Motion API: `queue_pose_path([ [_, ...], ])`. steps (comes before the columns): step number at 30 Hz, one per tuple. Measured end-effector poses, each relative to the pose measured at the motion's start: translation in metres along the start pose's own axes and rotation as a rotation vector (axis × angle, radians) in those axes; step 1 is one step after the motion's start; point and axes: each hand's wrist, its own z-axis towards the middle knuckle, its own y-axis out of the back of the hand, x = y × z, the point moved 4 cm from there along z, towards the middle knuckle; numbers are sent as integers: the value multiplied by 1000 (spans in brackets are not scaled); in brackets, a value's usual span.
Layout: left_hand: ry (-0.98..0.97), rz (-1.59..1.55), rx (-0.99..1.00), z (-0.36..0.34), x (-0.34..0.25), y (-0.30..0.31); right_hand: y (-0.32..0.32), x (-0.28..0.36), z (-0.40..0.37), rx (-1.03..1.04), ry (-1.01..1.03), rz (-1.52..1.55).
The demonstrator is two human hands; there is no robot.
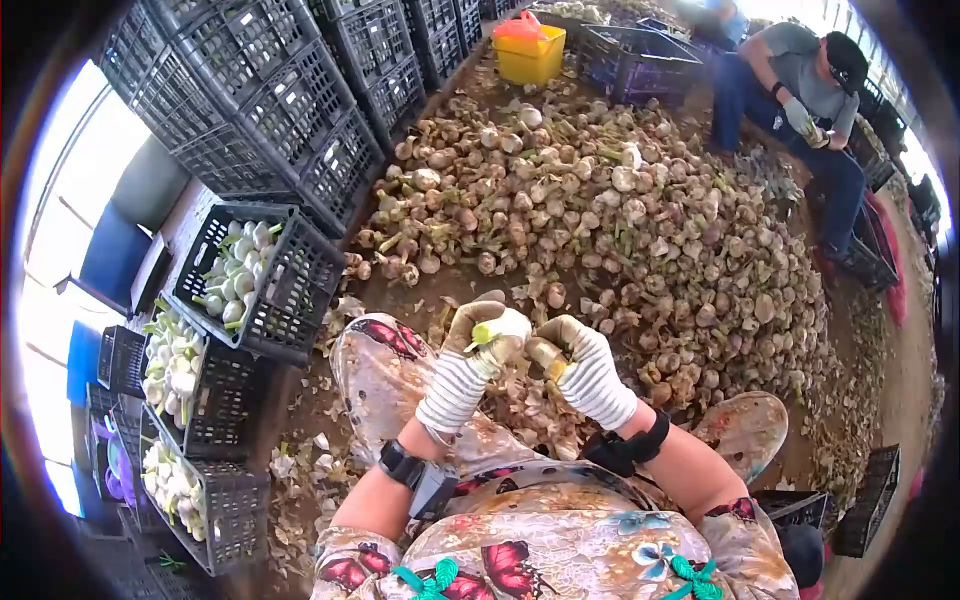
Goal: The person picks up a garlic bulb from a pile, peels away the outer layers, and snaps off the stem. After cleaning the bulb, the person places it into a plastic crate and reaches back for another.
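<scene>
My left hand (470, 355), in a striped white glove with a brown-stained palm, is closed around a garlic bulb (512, 325). The bulb is pale and peeled, with its cut green stem pointing left. Close beside it, my right hand (585, 365) wears a matching glove, its fingers curled together. A yellowish bit shows at those fingers, but what they hold is hidden. Both hands are above my lap, in front of a large heap of unpeeled garlic (600, 210). Loose papery skins (530, 405) lie on the ground below the hands.
At left, a black crate (300, 290) and more crates hold cleaned garlic. Tall stacks of black crates (270, 90) rise behind them. A yellow bucket (530, 58) with a red bag stands at the back. At upper right, a seated person (800, 110) handles garlic.
</scene>
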Motion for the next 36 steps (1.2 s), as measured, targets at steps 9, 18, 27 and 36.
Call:
queue_pose_path([
  [9, 120, -542, -55, 6, 2, 17, 10, -133, 0, 333, -15, -585],
  [18, 335, -972, -171, 7, 14, 20, 18, -36, 12, 289, -262, -26],
  [27, 276, -930, -183, -5, 5, 23, -24, 27, 11, 252, 225, -24],
  [36, 103, -855, -448, -32, -57, 67, -62, 24, -7, 569, 119, -252],
])
